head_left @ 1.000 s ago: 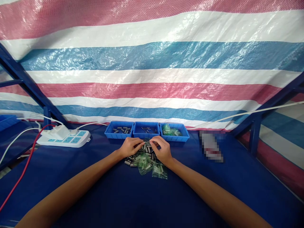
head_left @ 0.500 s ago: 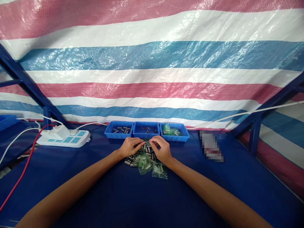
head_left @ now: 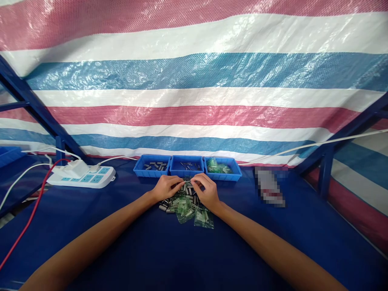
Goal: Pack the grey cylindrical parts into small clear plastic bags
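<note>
Blue tbl: L hand, R hand pinching sm. pc.

The dark blue tabletop carries a central heap of small metal pieces and green-tinted bags, three blue bins along the far side, a white power strip left, a blurred-out object right.

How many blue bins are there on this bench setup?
4. Three stand in a row behind the pile of parts: left bin, middle bin, right bin. A fourth bin is cut by the picture's left edge; more may be out of view.
</note>
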`<control>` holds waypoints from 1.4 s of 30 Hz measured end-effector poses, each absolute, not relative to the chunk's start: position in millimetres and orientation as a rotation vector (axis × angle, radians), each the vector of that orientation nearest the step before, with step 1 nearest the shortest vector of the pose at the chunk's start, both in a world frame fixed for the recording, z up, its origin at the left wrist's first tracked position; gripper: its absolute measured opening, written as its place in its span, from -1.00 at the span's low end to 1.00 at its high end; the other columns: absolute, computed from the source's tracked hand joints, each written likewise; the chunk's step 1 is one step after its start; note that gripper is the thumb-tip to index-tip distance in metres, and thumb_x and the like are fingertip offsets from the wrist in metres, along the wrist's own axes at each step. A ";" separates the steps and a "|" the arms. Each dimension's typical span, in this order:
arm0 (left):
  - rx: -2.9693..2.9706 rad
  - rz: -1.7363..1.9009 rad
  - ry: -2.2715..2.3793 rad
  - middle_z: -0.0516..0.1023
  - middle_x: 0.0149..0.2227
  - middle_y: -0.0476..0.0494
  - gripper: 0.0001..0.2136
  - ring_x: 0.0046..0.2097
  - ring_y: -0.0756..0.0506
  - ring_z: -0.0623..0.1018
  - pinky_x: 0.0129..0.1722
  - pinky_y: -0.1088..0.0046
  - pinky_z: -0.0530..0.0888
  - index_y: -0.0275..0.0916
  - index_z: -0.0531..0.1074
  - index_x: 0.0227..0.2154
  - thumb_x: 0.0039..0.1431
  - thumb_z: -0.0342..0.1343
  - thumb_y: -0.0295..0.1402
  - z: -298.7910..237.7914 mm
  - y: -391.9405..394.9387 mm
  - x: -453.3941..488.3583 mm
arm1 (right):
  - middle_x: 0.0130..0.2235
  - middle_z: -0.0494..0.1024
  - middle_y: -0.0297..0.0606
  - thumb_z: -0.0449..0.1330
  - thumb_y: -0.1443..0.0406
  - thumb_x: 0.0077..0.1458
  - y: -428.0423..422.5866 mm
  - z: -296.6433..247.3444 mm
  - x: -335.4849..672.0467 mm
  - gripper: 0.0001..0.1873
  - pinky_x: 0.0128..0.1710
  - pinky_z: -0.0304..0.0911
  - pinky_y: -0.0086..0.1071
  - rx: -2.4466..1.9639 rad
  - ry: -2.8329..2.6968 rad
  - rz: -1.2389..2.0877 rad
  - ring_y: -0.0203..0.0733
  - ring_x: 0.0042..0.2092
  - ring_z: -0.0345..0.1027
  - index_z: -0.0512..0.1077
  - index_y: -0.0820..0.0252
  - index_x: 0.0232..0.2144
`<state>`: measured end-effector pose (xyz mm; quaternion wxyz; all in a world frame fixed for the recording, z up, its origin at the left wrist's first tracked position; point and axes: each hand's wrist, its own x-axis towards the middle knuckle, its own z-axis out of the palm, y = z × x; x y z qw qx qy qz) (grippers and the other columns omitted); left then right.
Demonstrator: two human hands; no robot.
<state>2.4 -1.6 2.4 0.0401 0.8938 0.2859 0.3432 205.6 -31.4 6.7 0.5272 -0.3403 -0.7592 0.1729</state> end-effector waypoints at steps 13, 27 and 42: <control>2.755 1.042 0.875 0.47 -0.52 -0.07 -0.77 -0.51 0.04 0.42 -0.50 0.57 0.27 -0.33 0.46 -0.33 0.27 -0.06 -0.33 2.5 -1.1 1.9 | -0.34 0.42 -0.21 0.05 0.31 0.20 -31.8 7.1 205.1 -0.86 -0.49 0.28 -0.43 -0.799 -1.818 0.394 -0.31 -0.48 0.28 0.40 0.18 -0.33; 2.754 1.050 0.866 0.47 -0.50 -0.08 -0.79 -0.50 0.04 0.42 -0.50 0.56 0.26 -0.33 0.46 -0.32 0.27 -0.05 -0.34 1.4 -0.7 1.4 | -0.35 0.43 -0.22 0.04 0.31 0.19 -32.6 6.8 204.5 -0.87 -0.48 0.28 -0.43 -0.817 -1.814 0.394 -0.30 -0.46 0.30 0.39 0.18 -0.30; 2.750 1.043 0.880 0.46 -0.51 -0.07 -0.79 -0.51 0.04 0.41 -0.50 0.56 0.26 -0.32 0.46 -0.32 0.27 -0.05 -0.34 0.9 -0.6 1.2 | -0.23 0.42 -0.17 0.04 0.32 0.19 -32.8 7.1 204.9 -0.87 -0.46 0.31 -0.41 -0.837 -1.778 0.365 -0.31 -0.45 0.31 0.39 0.16 -0.28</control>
